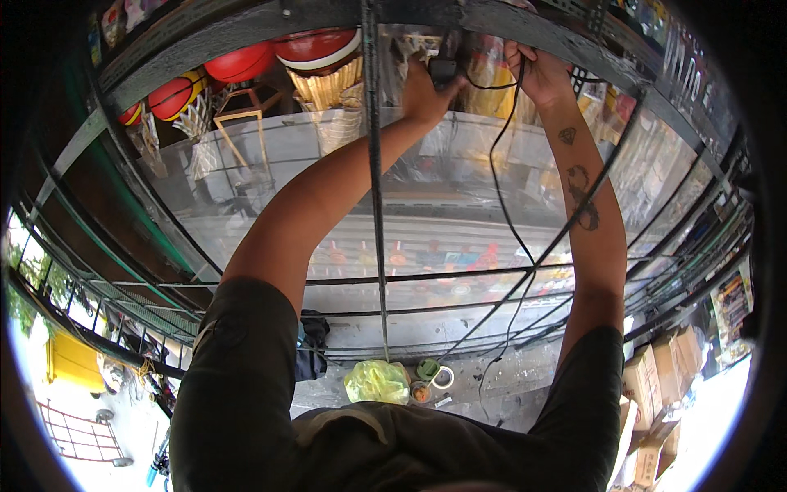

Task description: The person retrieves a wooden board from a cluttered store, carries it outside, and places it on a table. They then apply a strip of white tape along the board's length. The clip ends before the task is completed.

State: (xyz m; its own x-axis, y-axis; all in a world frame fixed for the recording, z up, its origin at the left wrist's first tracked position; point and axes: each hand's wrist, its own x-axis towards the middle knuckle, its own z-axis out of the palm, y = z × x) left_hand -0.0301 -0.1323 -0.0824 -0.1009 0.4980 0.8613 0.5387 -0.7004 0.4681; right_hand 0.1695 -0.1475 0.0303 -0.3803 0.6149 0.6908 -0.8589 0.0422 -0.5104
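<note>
Both my arms reach up through the dark metal bars toward a shelf beam. My left hand (428, 92) is closed around a small black box-shaped device (443, 70) just under the beam; its exact kind is unclear. To the right, the fingers of my right hand (539, 75) pinch a thin black cable (495, 164). One stretch of the cable runs between the device and my right hand. Another hangs in a long curve past the bars toward the floor. The fingertips of my right hand are partly hidden by the beam.
Red basketballs (318, 47) and small nets (195, 123) sit behind the bars at the upper left. A clear plastic sheet (328, 209) hangs in front. Below are a yellow-green plastic bag (375, 382) and a tape roll (443, 377). Cardboard boxes (662, 373) stand at the right.
</note>
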